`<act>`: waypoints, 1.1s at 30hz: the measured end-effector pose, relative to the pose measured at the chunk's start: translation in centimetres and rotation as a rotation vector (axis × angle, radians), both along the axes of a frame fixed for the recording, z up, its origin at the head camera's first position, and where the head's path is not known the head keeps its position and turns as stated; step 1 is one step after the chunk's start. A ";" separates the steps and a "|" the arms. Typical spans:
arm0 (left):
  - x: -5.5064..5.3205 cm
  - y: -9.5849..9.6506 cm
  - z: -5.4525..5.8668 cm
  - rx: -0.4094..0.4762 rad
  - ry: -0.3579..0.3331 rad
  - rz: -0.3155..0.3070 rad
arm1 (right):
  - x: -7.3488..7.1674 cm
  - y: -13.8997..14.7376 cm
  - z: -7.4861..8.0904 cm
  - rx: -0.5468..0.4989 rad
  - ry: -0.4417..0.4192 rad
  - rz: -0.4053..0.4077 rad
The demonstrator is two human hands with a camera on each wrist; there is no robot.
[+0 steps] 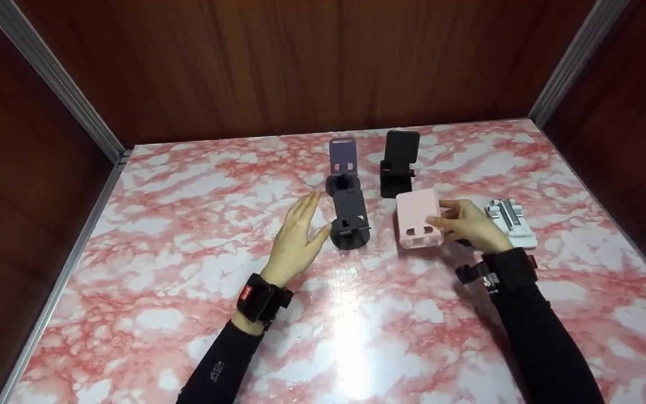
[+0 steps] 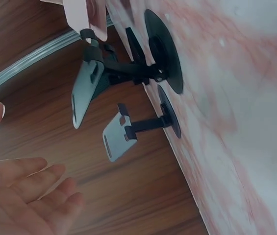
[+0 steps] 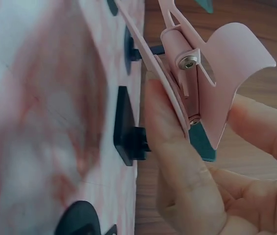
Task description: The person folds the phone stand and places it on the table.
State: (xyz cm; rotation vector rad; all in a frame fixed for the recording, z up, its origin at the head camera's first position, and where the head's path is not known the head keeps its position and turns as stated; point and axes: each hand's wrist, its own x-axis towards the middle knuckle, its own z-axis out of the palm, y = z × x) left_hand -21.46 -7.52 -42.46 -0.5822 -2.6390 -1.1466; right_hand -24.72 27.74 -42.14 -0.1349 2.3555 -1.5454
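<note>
My right hand [image 1: 473, 225] pinches a pink folding phone stand [image 1: 417, 209] between thumb and fingers, at its right side. Close up in the right wrist view, the pink stand [image 3: 229, 58] shows a hinge with screws between its two plates, held above the table. Over on the left, my left hand [image 1: 294, 241] has its fingers extended and holds nothing. Its thumb is right beside a dark grey phone stand [image 1: 350, 205] with a round base. That stand is upright, and its round base [image 2: 166, 54] rests on the table in the left wrist view.
Behind the dark grey stand is a purple phone stand [image 1: 343, 154], also round-based. A black phone stand [image 1: 401, 147] with a rectangular base stands at the back. Right of my right hand lies a white folded stand [image 1: 516, 227]. Wood-grain panels [image 1: 323, 67] enclose the marbled table [image 1: 160, 252].
</note>
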 end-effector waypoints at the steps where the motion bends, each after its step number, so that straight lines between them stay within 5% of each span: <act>1: 0.0 0.0 -0.1 -0.010 0.000 0.005 | 0.0 -0.1 -0.1 0.022 0.002 0.001; 10: -0.3 -0.5 -0.2 -0.075 0.013 0.038 | 0.0 -0.4 -0.9 0.144 0.071 0.008; 20: -0.6 -0.6 -0.1 -0.099 -0.004 0.036 | 0.1 -1.5 -0.6 0.450 0.248 -0.005; 33: -0.7 -0.3 -0.9 -0.080 -0.006 0.021 | 0.4 -2.1 -0.7 0.460 0.236 0.071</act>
